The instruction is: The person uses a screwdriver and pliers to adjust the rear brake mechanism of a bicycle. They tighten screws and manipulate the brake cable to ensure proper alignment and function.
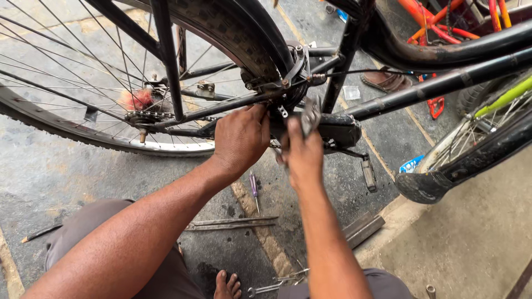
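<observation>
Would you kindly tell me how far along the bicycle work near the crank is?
Done: nothing clearly finished. In hand: left hand grips the black bicycle frame while right hand works a grey metal wrench there. Left: purple-handled screwdriver lies unused on the concrete floor.

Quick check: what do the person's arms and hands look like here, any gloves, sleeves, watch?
Both hands bare, no gloves: left hand, right hand. Forearms bare right to the bottom edge of the frame; no sleeves, watch, bands or rings visible. Only clothing showing is grey-brown trousers over the knees, and a bare foot.

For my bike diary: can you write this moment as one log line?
left hand: gripping bicycle frame | right hand: holding spanner at bottom bracket | screwdriver: on ground
</observation>
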